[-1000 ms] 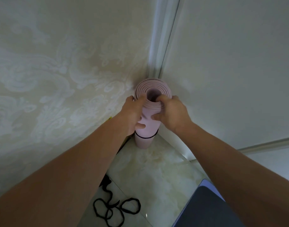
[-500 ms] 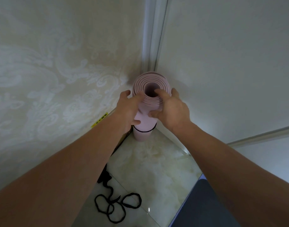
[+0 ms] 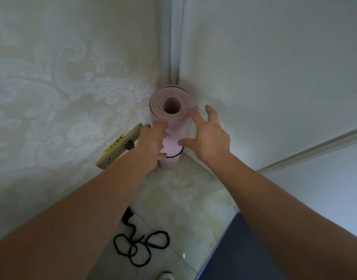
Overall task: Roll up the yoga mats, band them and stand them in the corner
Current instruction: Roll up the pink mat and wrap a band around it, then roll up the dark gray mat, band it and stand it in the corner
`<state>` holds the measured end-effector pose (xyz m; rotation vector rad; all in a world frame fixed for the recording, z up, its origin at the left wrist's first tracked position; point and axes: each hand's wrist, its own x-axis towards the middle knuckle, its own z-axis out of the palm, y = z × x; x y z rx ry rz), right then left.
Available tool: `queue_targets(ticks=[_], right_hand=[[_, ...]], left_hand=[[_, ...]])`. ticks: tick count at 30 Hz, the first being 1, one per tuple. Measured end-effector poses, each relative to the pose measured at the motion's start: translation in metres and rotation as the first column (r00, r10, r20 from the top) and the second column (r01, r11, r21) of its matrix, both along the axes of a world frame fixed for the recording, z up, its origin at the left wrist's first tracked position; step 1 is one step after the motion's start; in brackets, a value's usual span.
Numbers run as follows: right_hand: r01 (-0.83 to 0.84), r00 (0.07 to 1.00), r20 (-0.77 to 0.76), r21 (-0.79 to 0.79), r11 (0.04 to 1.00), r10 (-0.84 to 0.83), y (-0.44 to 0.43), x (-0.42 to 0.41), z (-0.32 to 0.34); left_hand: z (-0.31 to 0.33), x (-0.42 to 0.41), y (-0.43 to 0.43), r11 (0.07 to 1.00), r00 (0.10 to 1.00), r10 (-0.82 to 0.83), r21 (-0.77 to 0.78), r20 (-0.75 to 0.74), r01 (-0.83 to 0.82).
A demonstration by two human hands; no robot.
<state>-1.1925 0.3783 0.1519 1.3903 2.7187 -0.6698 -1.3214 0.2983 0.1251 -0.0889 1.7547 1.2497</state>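
A home room corner. Damask wallpaper (image 3: 52,93) meets a plain white wall (image 3: 274,67). Glossy marble-look floor tiles (image 3: 185,199) lie below.

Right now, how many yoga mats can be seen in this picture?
2: a rolled pink mat standing in the corner, and a dark mat flat on the floor at lower right, partly out of frame. Others may be hidden.

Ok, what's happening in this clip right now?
A person is standing a rolled pink mat upright in the corner, where two walls meet. A black band circles it low down. The left hand rests against the mat's side; the right hand is spread open beside it, one fingertip near the top rim. More black bands lie on the floor, and a dark mat shows at the lower right, its state unclear.
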Motion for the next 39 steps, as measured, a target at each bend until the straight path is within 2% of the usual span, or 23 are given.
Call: queue_targets(ticks=[3, 6, 8, 11, 16, 22, 27, 33, 39], right_hand=[[0.027, 0.998, -0.056, -0.029, 0.999, -0.028, -0.012, 0.024, 0.006], [0.094, 0.985, -0.126, -0.185, 0.978, -0.118, -0.038, 0.071, 0.009], [0.134, 0.984, -0.076, -0.288, 0.948, -0.162, -0.061, 0.117, 0.01], [0.157, 0.986, -0.002, -0.361, 0.919, -0.169, -0.097, 0.2, 0.021], [0.191, 0.981, 0.044, -0.393, 0.899, -0.19, -0.145, 0.349, 0.069], [0.222, 0.972, -0.017, -0.286, 0.932, -0.236, -0.211, 0.553, 0.17], [0.249, 0.964, -0.014, -0.302, 0.92, -0.265, -0.255, 0.681, 0.231], [0.358, 0.92, -0.011, -0.385, 0.851, -0.392, -0.298, 0.781, 0.256], [0.497, 0.843, 0.035, -0.437, 0.75, -0.537, -0.328, 0.859, 0.231]], left_hand=[[0.003, 0.023, -0.009, 1.0, 1.0, -0.017, -0.024, 0.011, 0.017], [0.01, 0.063, -0.032, 0.992, 0.993, -0.105, -0.068, 0.057, 0.108], [0.016, 0.098, -0.053, 0.981, 0.984, -0.157, -0.099, 0.081, 0.165], [0.036, 0.163, -0.08, 0.972, 0.976, -0.195, -0.116, 0.095, 0.206], [0.094, 0.302, -0.118, 0.947, 0.95, -0.302, -0.089, 0.081, 0.309], [0.199, 0.496, -0.176, 0.912, 0.912, -0.409, 0.022, 0.027, 0.409], [0.266, 0.635, -0.209, 0.879, 0.881, -0.473, 0.082, 0.015, 0.47], [0.293, 0.738, -0.239, 0.844, 0.84, -0.536, 0.019, 0.08, 0.536], [0.266, 0.797, -0.235, 0.785, 0.787, -0.614, -0.054, 0.057, 0.617]])
